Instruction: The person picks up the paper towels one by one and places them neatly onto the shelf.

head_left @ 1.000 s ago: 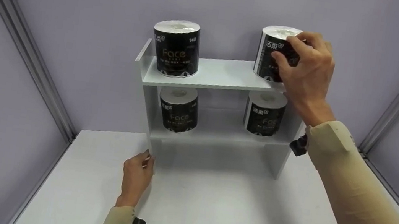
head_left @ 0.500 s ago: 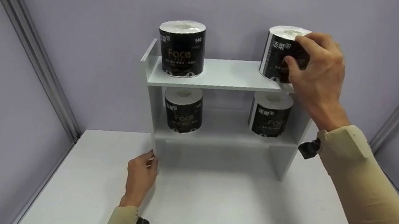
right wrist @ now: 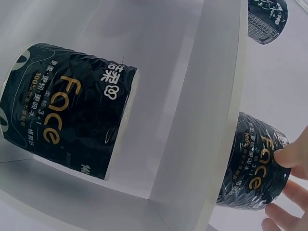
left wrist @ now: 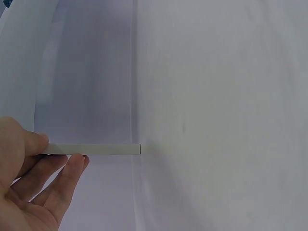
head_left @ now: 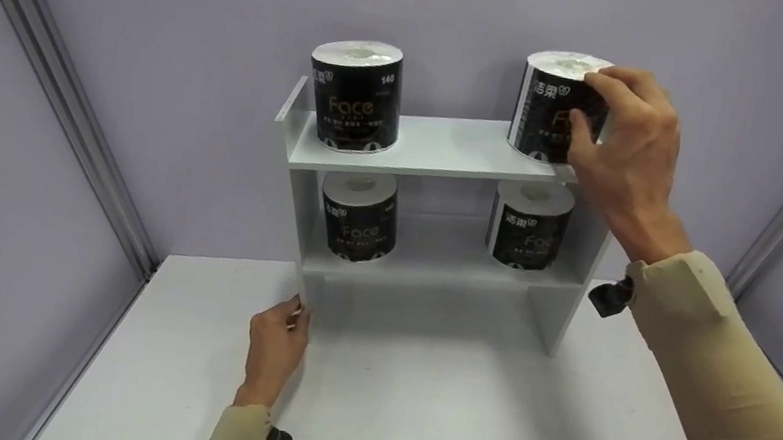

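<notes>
My right hand (head_left: 629, 138) is curled about the upper right toilet roll (head_left: 545, 115), which stands in a black wrapper marked "Face" on the top board. The thumb lies at its front and the other fingers at its far side, seen in the right wrist view. Low at the left, my left hand (head_left: 276, 349) pinches the side panel (left wrist: 96, 149) of the white shelf (head_left: 447, 144) between thumb and fingers. Another upright roll (head_left: 354, 98) is at the top board's left end. Below, the middle board carries a left roll (head_left: 360, 220) and a right roll (head_left: 530, 227).
The shelf stands on a white table (head_left: 396, 417) near a pale back wall (head_left: 465, 2). Side walls with metal corner posts (head_left: 90, 150) rise at left and right. Between the two upper rolls, a bare stretch of top board (head_left: 450, 144) shows.
The head view has shifted a little, so everything sits further right. My right thumb has straightened and drawn back slightly across the roll's front. My left hand keeps its hold on the panel.
</notes>
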### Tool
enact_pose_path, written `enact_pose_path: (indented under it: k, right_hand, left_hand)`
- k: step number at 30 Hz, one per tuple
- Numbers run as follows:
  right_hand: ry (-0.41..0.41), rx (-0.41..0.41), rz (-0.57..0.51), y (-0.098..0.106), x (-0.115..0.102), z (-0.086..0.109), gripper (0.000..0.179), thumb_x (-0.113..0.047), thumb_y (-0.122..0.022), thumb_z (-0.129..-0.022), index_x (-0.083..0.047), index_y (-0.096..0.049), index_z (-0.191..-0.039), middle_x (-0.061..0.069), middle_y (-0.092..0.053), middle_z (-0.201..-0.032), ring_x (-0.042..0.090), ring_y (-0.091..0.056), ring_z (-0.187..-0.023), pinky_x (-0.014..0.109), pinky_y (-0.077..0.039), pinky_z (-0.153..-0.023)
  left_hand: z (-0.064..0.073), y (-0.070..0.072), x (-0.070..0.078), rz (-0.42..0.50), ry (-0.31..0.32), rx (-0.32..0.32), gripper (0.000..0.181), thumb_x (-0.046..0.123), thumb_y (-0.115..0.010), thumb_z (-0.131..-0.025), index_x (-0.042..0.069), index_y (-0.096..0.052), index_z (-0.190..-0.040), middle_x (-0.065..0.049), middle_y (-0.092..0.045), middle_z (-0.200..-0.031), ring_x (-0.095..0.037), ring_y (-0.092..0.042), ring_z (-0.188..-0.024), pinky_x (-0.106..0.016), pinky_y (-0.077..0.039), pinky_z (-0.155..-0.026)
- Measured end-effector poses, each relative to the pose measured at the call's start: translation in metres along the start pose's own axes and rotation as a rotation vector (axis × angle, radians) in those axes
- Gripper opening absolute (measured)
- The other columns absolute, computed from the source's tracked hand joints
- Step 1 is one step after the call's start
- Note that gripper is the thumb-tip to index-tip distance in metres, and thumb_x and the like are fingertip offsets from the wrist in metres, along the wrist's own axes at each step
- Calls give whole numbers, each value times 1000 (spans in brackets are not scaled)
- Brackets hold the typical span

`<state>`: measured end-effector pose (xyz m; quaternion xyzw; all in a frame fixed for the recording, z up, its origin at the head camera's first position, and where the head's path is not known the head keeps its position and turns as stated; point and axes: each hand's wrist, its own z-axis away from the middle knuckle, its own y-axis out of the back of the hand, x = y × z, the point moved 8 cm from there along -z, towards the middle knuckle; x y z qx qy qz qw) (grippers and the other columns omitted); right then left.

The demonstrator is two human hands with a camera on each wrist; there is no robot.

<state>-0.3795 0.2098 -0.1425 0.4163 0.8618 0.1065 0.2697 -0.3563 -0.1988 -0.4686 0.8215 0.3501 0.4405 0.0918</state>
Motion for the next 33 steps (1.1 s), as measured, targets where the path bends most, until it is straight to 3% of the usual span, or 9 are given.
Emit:
enact_pose_path:
  k: [12, 33]
  right_hand:
    - [32, 15, 5, 5, 3, 2, 39, -11, -75, -92, -2, -74, -131, 16, -71, -133, 39, -62, -124, 52, -50, -108]
    - [61, 42, -14, 6, -1, 11, 38, -13, -75, -92, 1, -75, -127, 18, -72, -127, 37, -62, -119, 49, -50, -102]
  left_hand:
    - [-2, 1, -1, -14, -2, 6, 14, -2, -72, -99, -7, -78, -111, -24, -80, -102, -32, -81, -85, -38, -68, -69]
    - [-3, 2, -2, 11, 0, -13, 18, -2, -70, -101, -11, -76, -116, -27, -78, -105, -36, -81, -89, -38, -68, -72]
